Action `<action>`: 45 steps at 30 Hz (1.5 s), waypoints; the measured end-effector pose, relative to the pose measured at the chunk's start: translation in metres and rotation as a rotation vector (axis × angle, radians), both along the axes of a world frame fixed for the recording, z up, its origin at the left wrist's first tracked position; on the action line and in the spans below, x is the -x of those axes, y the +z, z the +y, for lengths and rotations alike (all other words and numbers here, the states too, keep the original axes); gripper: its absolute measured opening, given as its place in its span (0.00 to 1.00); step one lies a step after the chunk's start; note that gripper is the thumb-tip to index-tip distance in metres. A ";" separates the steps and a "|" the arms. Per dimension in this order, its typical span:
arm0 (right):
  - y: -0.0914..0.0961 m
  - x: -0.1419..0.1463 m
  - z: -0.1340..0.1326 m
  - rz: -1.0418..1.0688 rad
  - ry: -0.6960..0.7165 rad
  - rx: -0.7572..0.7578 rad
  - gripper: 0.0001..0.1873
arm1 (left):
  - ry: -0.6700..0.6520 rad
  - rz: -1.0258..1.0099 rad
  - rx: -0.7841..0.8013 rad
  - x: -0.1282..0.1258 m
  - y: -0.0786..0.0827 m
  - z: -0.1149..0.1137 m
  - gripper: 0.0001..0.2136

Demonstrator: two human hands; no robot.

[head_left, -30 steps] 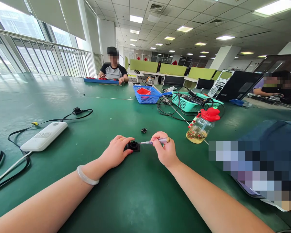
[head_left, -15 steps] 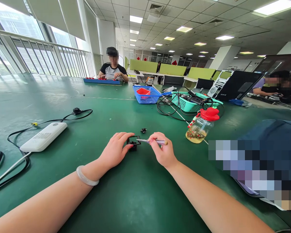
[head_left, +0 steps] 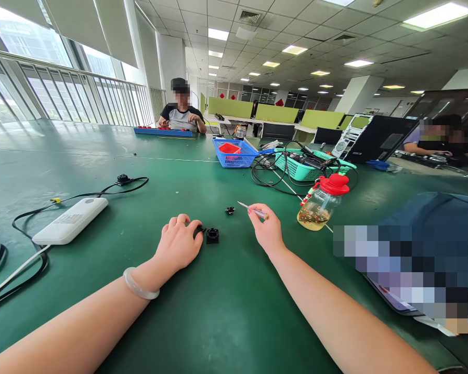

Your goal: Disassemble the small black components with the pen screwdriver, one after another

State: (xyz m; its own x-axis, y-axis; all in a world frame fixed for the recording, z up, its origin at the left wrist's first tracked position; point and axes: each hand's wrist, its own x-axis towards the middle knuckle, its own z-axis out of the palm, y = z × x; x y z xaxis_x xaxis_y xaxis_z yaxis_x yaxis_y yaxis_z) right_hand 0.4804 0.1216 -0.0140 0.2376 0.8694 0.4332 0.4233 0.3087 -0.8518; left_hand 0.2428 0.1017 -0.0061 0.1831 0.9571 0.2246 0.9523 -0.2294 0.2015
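Observation:
My left hand [head_left: 180, 241] rests low over the green table, fingers curled around a black frame [head_left: 199, 229] that is mostly hidden under them. Just right of it stands a small black square housing [head_left: 212, 236] with a round opening, apart from my fingertips. My right hand [head_left: 268, 228] pinches a slim screwdriver [head_left: 259, 213] with a pale handle, its thin metal tip pointing up and left. Beyond the housing, near that tip, lies a small black and silver part [head_left: 230, 210].
To the right stands a bottle [head_left: 315, 210] with a red lid. A blue basket [head_left: 236, 160] and a green basket [head_left: 296, 170] with cables lie farther back. On the left is a white power bank [head_left: 70, 221] with cords. A person [head_left: 182, 117] sits across the table.
My left hand has drawn the black frame left, off the housing, which now stands alone. My right hand has moved slightly right and up, taking the screwdriver tip away from the frame.

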 end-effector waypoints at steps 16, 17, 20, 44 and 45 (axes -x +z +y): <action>-0.001 0.005 0.000 0.142 0.201 0.256 0.12 | -0.379 -0.143 0.055 0.000 -0.003 0.003 0.13; 0.001 0.007 -0.002 0.152 0.222 0.253 0.12 | -0.328 -0.153 0.043 0.000 -0.003 0.003 0.12; 0.005 0.011 -0.009 0.188 0.301 0.208 0.10 | -0.209 -0.191 0.031 0.000 -0.003 0.003 0.16; -0.007 0.007 0.010 0.498 0.156 0.067 0.07 | -0.372 -0.169 0.108 -0.007 0.007 -0.023 0.12; -0.007 0.008 0.010 0.495 0.147 0.067 0.07 | -0.349 -0.165 0.109 -0.007 0.008 -0.027 0.13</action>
State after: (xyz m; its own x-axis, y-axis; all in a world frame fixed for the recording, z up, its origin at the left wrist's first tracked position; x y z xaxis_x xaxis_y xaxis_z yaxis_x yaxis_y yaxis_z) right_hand 0.4729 0.1317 -0.0211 0.2727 0.9311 0.2424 -0.0787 0.2727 -0.9589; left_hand 0.2496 0.0744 0.0020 0.4716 0.8636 0.1784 0.7734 -0.5022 0.3867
